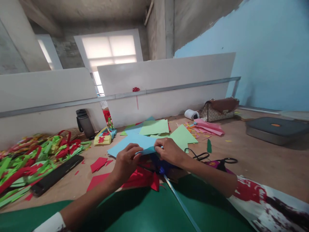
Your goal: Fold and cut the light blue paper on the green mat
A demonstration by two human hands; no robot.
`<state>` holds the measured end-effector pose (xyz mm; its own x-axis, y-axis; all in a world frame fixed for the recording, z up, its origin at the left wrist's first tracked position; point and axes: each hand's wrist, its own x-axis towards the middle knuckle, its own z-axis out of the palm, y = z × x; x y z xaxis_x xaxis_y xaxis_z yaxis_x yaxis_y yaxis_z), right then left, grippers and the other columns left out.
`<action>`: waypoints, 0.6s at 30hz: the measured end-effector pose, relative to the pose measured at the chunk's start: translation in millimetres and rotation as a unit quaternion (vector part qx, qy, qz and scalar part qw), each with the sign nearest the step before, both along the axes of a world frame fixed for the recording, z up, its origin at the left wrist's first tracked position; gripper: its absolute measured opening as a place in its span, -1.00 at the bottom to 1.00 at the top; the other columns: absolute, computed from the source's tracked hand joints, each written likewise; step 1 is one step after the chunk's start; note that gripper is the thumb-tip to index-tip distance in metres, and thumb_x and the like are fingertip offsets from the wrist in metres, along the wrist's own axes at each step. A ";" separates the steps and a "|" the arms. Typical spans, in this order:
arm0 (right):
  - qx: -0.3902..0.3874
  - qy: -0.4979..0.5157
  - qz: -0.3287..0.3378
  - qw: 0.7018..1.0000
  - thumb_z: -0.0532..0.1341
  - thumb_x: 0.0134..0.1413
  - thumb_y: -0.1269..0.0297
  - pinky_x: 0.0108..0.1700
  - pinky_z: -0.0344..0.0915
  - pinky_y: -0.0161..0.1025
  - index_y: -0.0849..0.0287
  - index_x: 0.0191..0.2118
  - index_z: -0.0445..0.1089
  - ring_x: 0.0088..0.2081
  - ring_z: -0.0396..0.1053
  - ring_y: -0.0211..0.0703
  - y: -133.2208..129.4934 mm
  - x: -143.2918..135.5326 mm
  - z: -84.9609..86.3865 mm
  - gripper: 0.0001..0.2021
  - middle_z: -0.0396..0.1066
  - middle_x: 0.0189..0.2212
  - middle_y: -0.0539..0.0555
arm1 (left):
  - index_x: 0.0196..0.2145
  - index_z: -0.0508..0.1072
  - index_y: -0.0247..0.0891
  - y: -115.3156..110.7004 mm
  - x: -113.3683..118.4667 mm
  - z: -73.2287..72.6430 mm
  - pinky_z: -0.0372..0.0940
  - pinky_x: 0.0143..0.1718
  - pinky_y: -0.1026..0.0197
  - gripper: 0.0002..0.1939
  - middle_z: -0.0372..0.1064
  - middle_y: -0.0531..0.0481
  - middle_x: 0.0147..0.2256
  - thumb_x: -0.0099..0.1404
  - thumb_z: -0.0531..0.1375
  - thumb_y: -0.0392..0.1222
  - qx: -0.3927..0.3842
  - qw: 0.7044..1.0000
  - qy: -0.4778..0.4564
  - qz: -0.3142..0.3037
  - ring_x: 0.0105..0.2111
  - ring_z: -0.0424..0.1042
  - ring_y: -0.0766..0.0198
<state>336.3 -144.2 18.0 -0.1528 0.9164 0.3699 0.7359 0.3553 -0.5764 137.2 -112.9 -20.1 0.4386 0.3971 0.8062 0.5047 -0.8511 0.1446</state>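
A narrow folded strip of blue paper [147, 150] is held between both hands, above the work surface. My left hand [126, 159] pinches its left end with thumb and fingers. My right hand [170, 151] is closed on the right end. Just behind lies a larger sheet of light blue paper [125, 144], with light green sheets [154, 127] beyond it. Red paper pieces [137, 178] are spread beneath my hands. A dark blue object, partly hidden under the right hand, has a pale translucent rod [181, 199] running toward me.
Green and red paper strips [31, 164] heap at the left by a black phone-like slab [58, 174] and a dark bottle [85, 124]. Black-handled scissors [224, 162], pink paper [210, 126], a handbag [220, 109] and a lidded container [275, 129] sit right. A white partition [169, 74] stands behind.
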 end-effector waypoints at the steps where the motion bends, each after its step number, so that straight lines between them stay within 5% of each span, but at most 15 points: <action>1: 0.004 -0.006 -0.003 1.000 0.08 -0.04 0.47 -0.48 0.15 -0.38 0.21 -0.54 0.35 -0.57 0.34 -0.28 0.0 -0.3 0.8 -0.83 0.36 -0.66 -0.02 | -0.24 0.47 -0.25 0.2 -0.5 -1.0 0.26 -0.49 0.38 -0.83 0.40 -0.05 -0.27 0.32 0.07 -0.31 0.013 1.000 0.014 0.008 -0.52 0.35 0.42; 6: 0.023 -0.043 -0.021 0.999 0.12 -0.02 0.45 -0.44 0.11 -0.35 0.21 -0.53 0.38 -0.49 0.31 -0.26 2.2 -4.3 2.4 -0.85 0.39 -0.59 0.01 | -0.07 0.42 -0.08 -3.4 1.6 3.2 0.22 -0.51 0.30 -0.75 0.34 -0.09 -0.18 0.35 0.04 -0.25 0.089 0.990 0.099 0.051 -0.43 0.34 0.29; 10: 0.027 -0.078 -0.033 0.996 0.13 0.05 0.44 -0.37 0.15 -0.32 0.22 -0.47 0.40 -0.43 0.32 -0.25 1.0 -9.7 1.0 -0.86 0.41 -0.52 0.03 | -0.23 0.46 -0.21 -7.5 12.0 11.9 0.29 -0.40 0.13 -0.87 0.27 -0.22 -0.08 0.30 0.12 -0.22 0.117 0.979 0.140 0.087 -0.21 0.30 0.04; 18: 0.001 -0.092 -0.069 0.993 0.14 0.19 0.22 -0.14 0.33 -0.07 0.25 -0.15 0.36 -0.20 0.38 -0.16 4.2 -13.3 21.1 -0.79 0.40 -0.21 0.07 | -0.44 0.38 -0.28 -12.7 22.2 20.4 0.25 -0.10 -0.09 -0.89 0.17 -0.23 0.01 0.25 0.18 -0.29 0.168 0.972 0.142 0.088 0.05 0.11 -0.11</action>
<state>323.0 -140.0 39.1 -0.0918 0.9327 0.3489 0.8705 0.2453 -0.4267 159.3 -125.6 0.2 0.6111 0.2217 0.7599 0.6260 -0.7228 -0.2925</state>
